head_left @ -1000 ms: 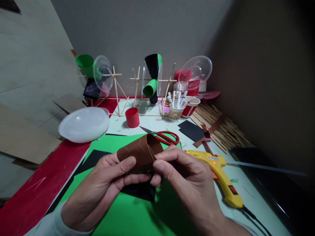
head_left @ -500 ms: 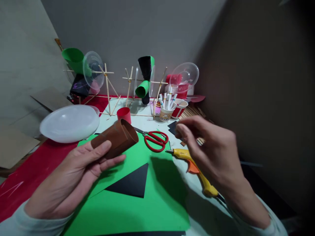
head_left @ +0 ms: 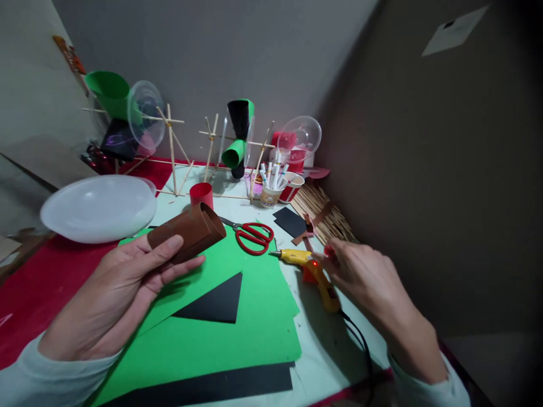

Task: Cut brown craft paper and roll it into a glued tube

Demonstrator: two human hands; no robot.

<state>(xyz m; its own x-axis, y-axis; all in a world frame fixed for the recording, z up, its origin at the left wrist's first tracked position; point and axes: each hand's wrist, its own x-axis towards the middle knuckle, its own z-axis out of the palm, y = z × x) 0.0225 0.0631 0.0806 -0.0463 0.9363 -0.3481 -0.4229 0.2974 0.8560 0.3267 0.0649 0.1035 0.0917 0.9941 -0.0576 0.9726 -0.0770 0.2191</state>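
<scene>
My left hand (head_left: 123, 282) is wrapped around a rolled brown paper tube (head_left: 190, 236), thumb on top and its open end tilted to the right. Beneath it lies green paper (head_left: 254, 333) with a black paper triangle (head_left: 216, 302) on top. My right hand (head_left: 365, 271) is closed just right of the yellow glue gun (head_left: 297, 257), whose red light is lit. Something small and red (head_left: 329, 250) shows at its fingertips; I cannot tell what it is. Between the hands lie red-handled scissors (head_left: 254, 237), and a short red paper tube (head_left: 201, 195) stands behind the brown one.
At the back stand stick frames (head_left: 172, 150) carrying paper cones and clear plastic discs. A cup of white paper rolls (head_left: 271, 195) is near a bundle of sticks (head_left: 322, 212). On the left is a white plastic bowl (head_left: 99, 209). The glue gun's cord (head_left: 365, 345) trails toward the front edge.
My right hand has moved down and to the right, from above the table to beside the glue gun. The left hand still holds the brown tube. The view has shifted slightly right.
</scene>
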